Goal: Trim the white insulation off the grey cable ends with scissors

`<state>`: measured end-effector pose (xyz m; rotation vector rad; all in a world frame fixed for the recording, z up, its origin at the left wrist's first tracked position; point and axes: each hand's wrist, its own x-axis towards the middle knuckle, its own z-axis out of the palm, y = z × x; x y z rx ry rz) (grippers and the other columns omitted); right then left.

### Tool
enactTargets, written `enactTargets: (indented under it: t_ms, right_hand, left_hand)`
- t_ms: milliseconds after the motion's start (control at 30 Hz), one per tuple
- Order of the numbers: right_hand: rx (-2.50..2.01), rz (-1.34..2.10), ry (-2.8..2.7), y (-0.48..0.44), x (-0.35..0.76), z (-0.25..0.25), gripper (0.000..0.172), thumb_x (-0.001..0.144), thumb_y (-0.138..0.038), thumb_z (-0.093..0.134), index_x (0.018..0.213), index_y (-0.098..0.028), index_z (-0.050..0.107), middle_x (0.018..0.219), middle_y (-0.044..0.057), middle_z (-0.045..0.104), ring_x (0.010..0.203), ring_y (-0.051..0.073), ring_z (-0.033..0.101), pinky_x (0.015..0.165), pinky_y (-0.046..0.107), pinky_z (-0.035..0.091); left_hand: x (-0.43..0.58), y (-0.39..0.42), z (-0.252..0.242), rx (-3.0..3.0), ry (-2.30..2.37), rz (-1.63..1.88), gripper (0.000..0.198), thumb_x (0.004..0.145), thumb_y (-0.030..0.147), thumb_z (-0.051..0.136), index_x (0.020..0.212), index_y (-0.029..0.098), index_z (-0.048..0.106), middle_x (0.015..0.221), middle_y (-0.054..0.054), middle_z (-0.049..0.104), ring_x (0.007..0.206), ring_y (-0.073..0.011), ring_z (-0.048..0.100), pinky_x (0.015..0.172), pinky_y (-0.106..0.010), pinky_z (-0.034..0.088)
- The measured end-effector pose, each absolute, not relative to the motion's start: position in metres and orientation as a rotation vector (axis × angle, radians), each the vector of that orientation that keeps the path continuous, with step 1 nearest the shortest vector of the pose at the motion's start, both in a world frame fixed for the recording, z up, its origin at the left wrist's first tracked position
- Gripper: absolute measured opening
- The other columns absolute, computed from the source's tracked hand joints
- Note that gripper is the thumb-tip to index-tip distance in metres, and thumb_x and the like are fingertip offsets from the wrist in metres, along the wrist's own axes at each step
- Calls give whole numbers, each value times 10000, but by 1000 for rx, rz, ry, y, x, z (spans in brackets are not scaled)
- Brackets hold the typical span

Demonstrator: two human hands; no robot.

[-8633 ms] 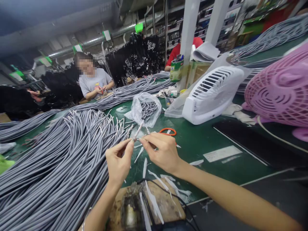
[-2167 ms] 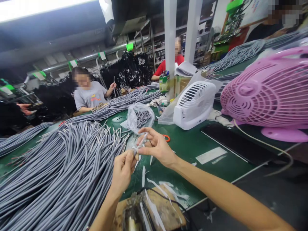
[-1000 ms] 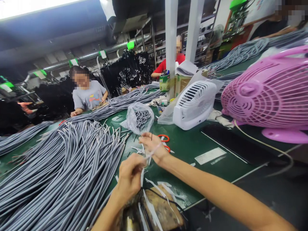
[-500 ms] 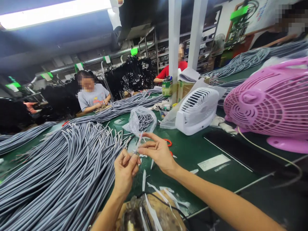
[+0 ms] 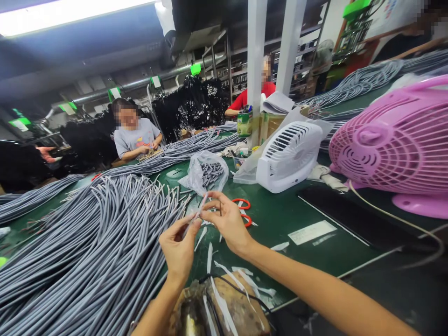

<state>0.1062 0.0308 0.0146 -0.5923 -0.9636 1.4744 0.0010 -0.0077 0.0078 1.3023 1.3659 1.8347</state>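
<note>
Above the table [image 5: 273, 210], inward from its front edge, holds a thin wire [image 5: 203, 203] with left hand [image 5: 179, 249] and right hand [image 5: 229, 221], pinching it closely between thumb and fingertips of both. Has cables [image 5: 105, 233] at left, a bag [image 5: 197, 172] just beyond, scissors [image 5: 249, 204] near right hand.

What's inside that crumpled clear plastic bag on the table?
Short grey cylindrical pieces lie heaped inside the crumpled clear plastic bag; whatever lies beneath the heap is covered.
</note>
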Motion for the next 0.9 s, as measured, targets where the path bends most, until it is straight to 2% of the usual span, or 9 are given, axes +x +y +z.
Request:
enactTargets:
  t_ms: [133,233,333,467,567,633,700,767,900]
  right_hand:
    - [-658,1589,-953,33,103,10,361,522,-157,666,851,-174,519,550,-92,523,345,13,317,322,146,198]
    - [-794,1697,-984,41,98,-2,287,523,-179,636,785,-161,522,459,-101,468,307,22,265,296,152,162]
    - [-899,1610,-947,54,98,-10,242,522,-203,647,710,-158,502,440,-82,478,311,40,313,305,166,201]
    - [-836,1196,-907,57,111,-1,244,639,-346,650,756,-167,531,467,-87,465,364,43,365,368,169,274]
    - [-731,970,-1125,42,118,10,229,685,-374,648,742,-160,588,503,-50,510,424,71,470,409,178,356]
    - [-671,1032,-1305,32,118,12,242,689,-345,653,842,-160,622,680,10,632,508,98,563,433,184,414]
    - [-607,1152,-1418,25,115,12,311,680,-320,663,946,-166,621,802,43,672,610,132,625,496,206,480]
    - [-572,1263,-1444,24,113,11,290,667,-317,676,908,-161,629,748,36,674,632,150,641,551,236,514]
    - [-593,1295,-1321,32,115,13,206,652,-339,692,679,-151,613,602,14,637,561,139,617,552,239,500]
  left_hand:
    - [3,-9,9,1296,1408,1774,210,559,303,736,673,137,676,485,28,561,425,-76,465,415,-175,382]
    - [4,-12,11,1362,1329,1596,237,554,329,741,645,124,665,465,34,513,412,-61,410,396,-167,330]
    - [0,-11,13,1401,1221,1483,287,562,384,741,633,114,671,467,33,478,426,-51,378,404,-162,297]
    - [-10,-4,16,1177,1197,1516,412,590,489,702,744,108,676,403,97,266,370,-22,192,361,-157,137]
    - [-12,-1,17,1095,1237,1478,428,523,470,742,717,98,657,409,104,260,371,-15,160,365,-166,103]
    - [-9,-2,17,1138,1254,1388,383,502,445,752,608,100,624,411,98,269,374,-12,158,368,-172,102]
    - [-5,-4,17,1227,1257,1265,359,510,413,748,483,110,558,405,93,254,381,-12,157,374,-179,106]
    - [-2,-5,15,1321,1255,1155,357,535,377,734,427,116,516,401,85,253,393,-16,168,387,-184,115]
    - [1,-7,13,1429,1286,983,246,578,322,706,548,90,630,407,84,257,412,-24,167,408,-199,104]
